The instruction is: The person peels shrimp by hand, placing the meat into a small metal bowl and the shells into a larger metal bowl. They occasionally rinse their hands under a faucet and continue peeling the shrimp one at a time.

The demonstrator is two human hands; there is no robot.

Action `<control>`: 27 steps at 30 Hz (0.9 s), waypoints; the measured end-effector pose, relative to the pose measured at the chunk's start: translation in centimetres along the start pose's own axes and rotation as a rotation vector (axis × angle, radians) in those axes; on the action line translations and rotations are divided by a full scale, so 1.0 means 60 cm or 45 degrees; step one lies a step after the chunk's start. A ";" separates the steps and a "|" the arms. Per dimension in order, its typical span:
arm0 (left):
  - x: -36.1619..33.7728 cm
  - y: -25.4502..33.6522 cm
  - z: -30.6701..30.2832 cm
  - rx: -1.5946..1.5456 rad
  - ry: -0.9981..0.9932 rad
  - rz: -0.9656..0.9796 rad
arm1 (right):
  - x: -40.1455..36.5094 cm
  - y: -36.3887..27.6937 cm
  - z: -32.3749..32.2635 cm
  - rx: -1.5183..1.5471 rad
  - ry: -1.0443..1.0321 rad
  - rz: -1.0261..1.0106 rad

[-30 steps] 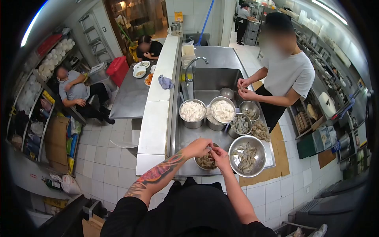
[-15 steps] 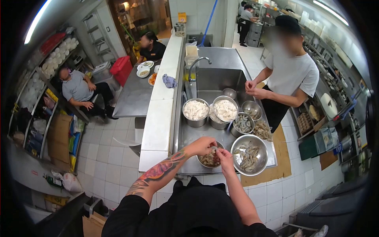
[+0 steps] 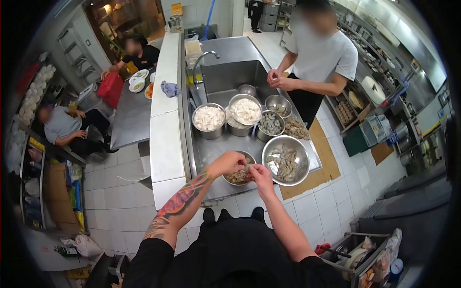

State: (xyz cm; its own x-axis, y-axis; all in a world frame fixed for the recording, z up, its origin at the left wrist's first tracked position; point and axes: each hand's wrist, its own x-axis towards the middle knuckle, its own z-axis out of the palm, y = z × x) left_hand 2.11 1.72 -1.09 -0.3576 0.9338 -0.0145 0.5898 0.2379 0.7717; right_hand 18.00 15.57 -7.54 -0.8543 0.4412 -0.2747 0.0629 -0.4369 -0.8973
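**Mid-peel above the small bowl**

Pinches one shrimp [image 3: 248, 167] between the pressed-together fingertips of the left hand [image 3: 234, 163] and the right hand [image 3: 261, 174], held close together just above the small steel bowl [image 3: 233, 184] at the near edge of the counter [image 3: 211, 149]. Looks to be partway through peeling a single piece over that bowl. Calls next, by this reading, for a firm pull apart without crushing the meat, then a let-go into the right vessel and a short reach right to the big bowl [image 3: 300, 149] of grey raw shrimp just beside. Works well apart from the co-worker's hands [image 3: 278, 79], far right by the sink [image 3: 230, 77].

Cannot tell how much shell is off: too small, and half covered by the fingers. Cannot make out whether the brownish heap in the small bowl is shells or peeled pieces. Loses the outer scene to the dark rim and bending of the lens.
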 end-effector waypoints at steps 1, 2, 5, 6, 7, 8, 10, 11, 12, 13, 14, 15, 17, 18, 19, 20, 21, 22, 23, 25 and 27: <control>0.001 -0.004 0.001 0.075 -0.012 0.009 | -0.003 -0.008 -0.004 0.002 0.003 -0.020; 0.001 -0.009 0.005 0.073 -0.017 -0.008 | -0.003 -0.019 -0.012 -0.014 0.021 -0.042; 0.000 -0.016 0.007 0.126 -0.010 0.007 | 0.003 -0.085 -0.032 -0.183 0.144 -0.195; -0.002 -0.013 0.003 0.154 -0.025 -0.013 | 0.003 -0.125 -0.031 -0.204 0.176 -0.305; -0.005 -0.008 -0.002 0.148 -0.025 -0.006 | -0.001 -0.175 -0.024 -0.225 0.203 -0.415; -0.008 -0.002 -0.008 0.158 -0.061 -0.093 | -0.011 -0.230 -0.012 -0.280 0.235 -0.555; -0.015 0.004 -0.017 0.196 -0.054 -0.111 | -0.031 -0.330 0.018 -0.349 0.277 -0.850; -0.015 -0.003 -0.015 0.193 -0.055 -0.110 | -0.033 -0.366 0.029 -0.363 0.290 -1.006; -0.013 -0.016 -0.011 0.242 -0.005 -0.063 | -0.023 -0.391 0.032 -0.367 0.293 -1.099; -0.012 -0.023 -0.009 0.293 0.043 -0.015 | -0.009 -0.412 0.032 -0.370 0.296 -1.192; -0.012 -0.025 -0.010 0.293 0.040 -0.012 | 0.019 -0.424 0.028 -0.370 0.300 -1.192; -0.012 -0.025 -0.010 0.271 0.042 -0.040 | 0.056 -0.427 0.019 -0.593 0.367 -1.255; -0.016 -0.027 -0.009 0.247 0.029 -0.066 | 0.092 -0.395 -0.012 -0.818 0.447 -1.301; -0.016 -0.029 -0.010 0.269 0.033 -0.054 | 0.108 -0.372 -0.030 -0.917 0.478 -1.242; -0.014 -0.030 -0.011 0.289 0.042 -0.040 | 0.127 -0.346 -0.053 -1.019 0.506 -1.182; -0.015 -0.031 -0.012 0.281 0.037 -0.036 | 0.148 -0.305 -0.085 -0.996 0.492 -1.068; -0.017 -0.031 -0.013 0.237 0.047 -0.065 | 0.161 -0.261 -0.118 -0.973 0.474 -0.954; -0.019 -0.029 -0.014 0.195 0.056 -0.096 | 0.155 -0.223 -0.139 -1.077 0.453 -0.796; -0.020 -0.024 -0.015 0.191 0.054 -0.096 | 0.145 -0.186 -0.157 -1.175 0.430 -0.639; -0.018 -0.013 -0.023 0.242 0.044 -0.097 | 0.139 -0.113 -0.191 -1.502 0.319 -0.508; -0.013 -0.017 -0.021 0.279 0.009 -0.087 | 0.130 -0.073 -0.193 -1.720 0.386 -0.266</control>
State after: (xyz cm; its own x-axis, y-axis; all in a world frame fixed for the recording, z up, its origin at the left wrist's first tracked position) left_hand 0.89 0.41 -1.09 -0.4064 0.9119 -0.0570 0.7068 0.3533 0.6128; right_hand 17.05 30.00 -9.77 -0.7771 0.6294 -0.0034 0.5399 0.6637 -0.5178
